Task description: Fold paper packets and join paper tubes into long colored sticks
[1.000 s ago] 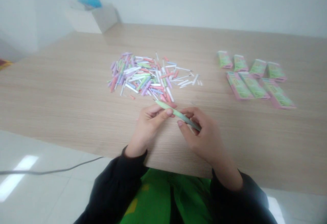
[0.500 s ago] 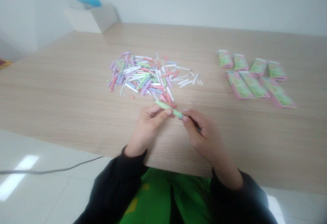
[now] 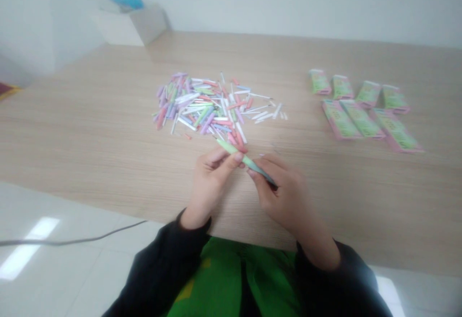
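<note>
Both hands hold one thin green pen (image 3: 242, 156) above the near part of the wooden table (image 3: 90, 129). My left hand (image 3: 212, 175) pinches its far, light green end between thumb and fingers. My right hand (image 3: 281, 191) is closed around its near, darker end. Just beyond the hands lies a heap of pen parts (image 3: 212, 107) in pink, purple, green and white.
Several pink-and-green packets (image 3: 361, 110) lie in two rows at the right of the table. A white box (image 3: 133, 25) with something blue in it stands at the far left corner. A grey cable (image 3: 72, 240) runs across the pale floor at the left.
My right hand slid up along the pen toward the left hand, then drew back a little, so more of the pen shows again. The left hand barely moved.
</note>
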`<state>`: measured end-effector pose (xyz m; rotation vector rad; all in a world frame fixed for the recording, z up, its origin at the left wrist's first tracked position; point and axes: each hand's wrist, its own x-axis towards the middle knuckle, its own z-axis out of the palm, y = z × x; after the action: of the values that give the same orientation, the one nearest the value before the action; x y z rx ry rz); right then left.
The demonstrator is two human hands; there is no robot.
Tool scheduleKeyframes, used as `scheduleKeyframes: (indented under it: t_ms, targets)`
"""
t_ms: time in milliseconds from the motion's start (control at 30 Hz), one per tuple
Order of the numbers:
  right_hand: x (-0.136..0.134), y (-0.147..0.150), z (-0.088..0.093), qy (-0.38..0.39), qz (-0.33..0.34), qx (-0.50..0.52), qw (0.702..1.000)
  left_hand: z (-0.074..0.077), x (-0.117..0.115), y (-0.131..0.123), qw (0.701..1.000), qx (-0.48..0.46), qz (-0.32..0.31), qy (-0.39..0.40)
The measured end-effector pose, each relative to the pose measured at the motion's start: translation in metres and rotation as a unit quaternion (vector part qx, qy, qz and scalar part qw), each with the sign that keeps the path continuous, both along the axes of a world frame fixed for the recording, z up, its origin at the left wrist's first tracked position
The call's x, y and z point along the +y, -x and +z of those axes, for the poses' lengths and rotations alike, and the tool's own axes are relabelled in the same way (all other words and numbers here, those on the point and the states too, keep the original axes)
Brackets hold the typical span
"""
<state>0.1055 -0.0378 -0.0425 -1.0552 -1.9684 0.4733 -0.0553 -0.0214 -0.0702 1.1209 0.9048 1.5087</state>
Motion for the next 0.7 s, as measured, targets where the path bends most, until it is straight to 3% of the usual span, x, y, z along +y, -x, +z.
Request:
scheduleKeyframes:
  t_ms: [200,467,567,700]
  targets:
    - [-0.005,0.005,-0.004,-0.018,-0.016,0.033,0.999,0.003,-0.006,-0.003,1.0,-0.011,0.002,-0.002]
    - [-0.012,-0.002,0.009,-0.025,-0.014,-0.001,1.0,0.012,-0.01,0.002,0.999,0.032,0.006,0.009]
    - [-0.014,-0.005,0.013,-0.018,-0.032,-0.053,0.998,0.009,-0.012,0.002,0.999,0.036,-0.005,0.033]
    - [-0.012,-0.009,0.015,0.019,-0.009,-0.04,0.999,0.001,-0.013,0.001,1.0,0.0,-0.021,0.018]
